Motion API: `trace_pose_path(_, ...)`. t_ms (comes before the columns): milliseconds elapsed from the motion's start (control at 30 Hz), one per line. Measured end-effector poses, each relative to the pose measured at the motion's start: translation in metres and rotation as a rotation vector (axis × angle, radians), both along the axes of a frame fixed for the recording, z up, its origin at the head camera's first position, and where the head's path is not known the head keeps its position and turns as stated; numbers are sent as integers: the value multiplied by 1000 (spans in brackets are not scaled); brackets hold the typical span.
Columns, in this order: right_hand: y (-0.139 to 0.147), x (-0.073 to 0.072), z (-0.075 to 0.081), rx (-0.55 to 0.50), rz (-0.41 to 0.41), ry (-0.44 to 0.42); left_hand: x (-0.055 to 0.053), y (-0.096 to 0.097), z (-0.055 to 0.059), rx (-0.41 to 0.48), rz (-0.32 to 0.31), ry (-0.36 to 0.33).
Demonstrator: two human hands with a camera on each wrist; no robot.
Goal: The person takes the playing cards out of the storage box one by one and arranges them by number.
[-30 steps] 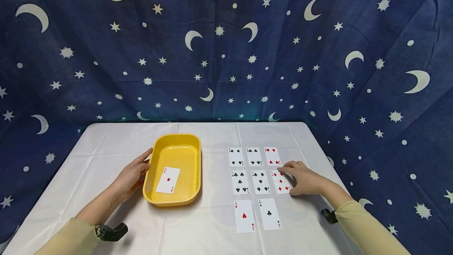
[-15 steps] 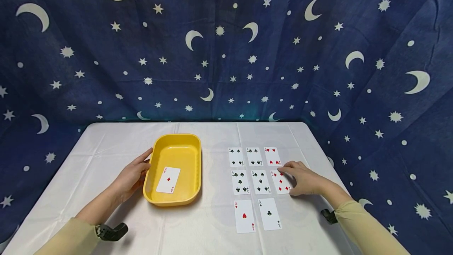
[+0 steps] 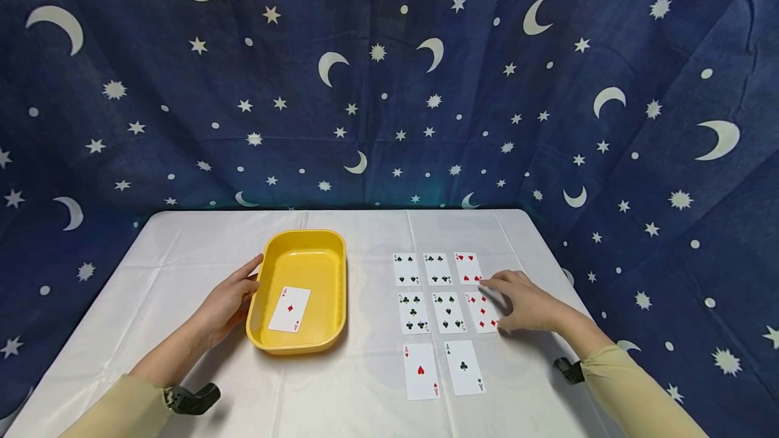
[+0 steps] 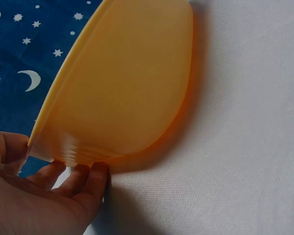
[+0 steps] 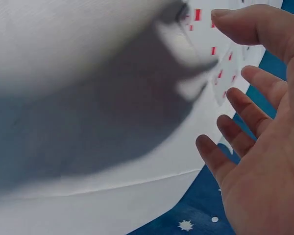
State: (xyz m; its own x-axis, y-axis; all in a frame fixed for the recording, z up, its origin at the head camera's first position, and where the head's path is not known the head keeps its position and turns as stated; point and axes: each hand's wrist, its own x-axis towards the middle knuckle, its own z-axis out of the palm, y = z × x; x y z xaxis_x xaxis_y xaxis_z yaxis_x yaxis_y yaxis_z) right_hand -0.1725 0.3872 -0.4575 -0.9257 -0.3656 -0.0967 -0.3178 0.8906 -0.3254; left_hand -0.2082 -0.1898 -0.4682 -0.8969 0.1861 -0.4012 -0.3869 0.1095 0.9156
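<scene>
My left hand (image 3: 222,308) holds the left side of a yellow tray (image 3: 333,289); in the left wrist view its fingertips touch the outer wall and its thumb is by the rim. Inside the tray lies an ace of diamonds (image 3: 289,309). My right hand (image 3: 528,304) is just over the five of diamonds (image 3: 483,313), fingers spread and nothing gripped; it hides part of that card's right side. The right wrist view shows a gap between its thumb and fingers. Beside that card lie the five of spades (image 3: 448,313) and five of clubs (image 3: 413,313).
Behind them is a row of fours: spades (image 3: 406,270), clubs (image 3: 437,270) and hearts (image 3: 468,268). In the front row lie the ace of hearts (image 3: 420,372) and ace of clubs (image 3: 464,368). A white cloth covers the table (image 3: 359,391); a starry blue curtain (image 3: 389,120) hangs behind.
My right hand has lifted slightly off the five of diamonds, shifting a little up and right. The left hand, the tray and the cards stay where they were.
</scene>
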Motion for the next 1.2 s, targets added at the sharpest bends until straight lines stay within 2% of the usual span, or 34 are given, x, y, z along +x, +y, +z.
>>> trace_pose_path(233,-21,-7,8,-35,12,84,0,-1,0,-4,1,-1)
trace_pose_path(533,-73,-23,25,-24,41,147,1,-3,-1,2,3,0)
trace_pose_path(767,-123,-36,31,-13,130,152,0,-2,-1,-4,11,-3)
trace_pose_path(1200,-194,-45,36,-24,294,166,-1,-1,-2,3,11,-1)
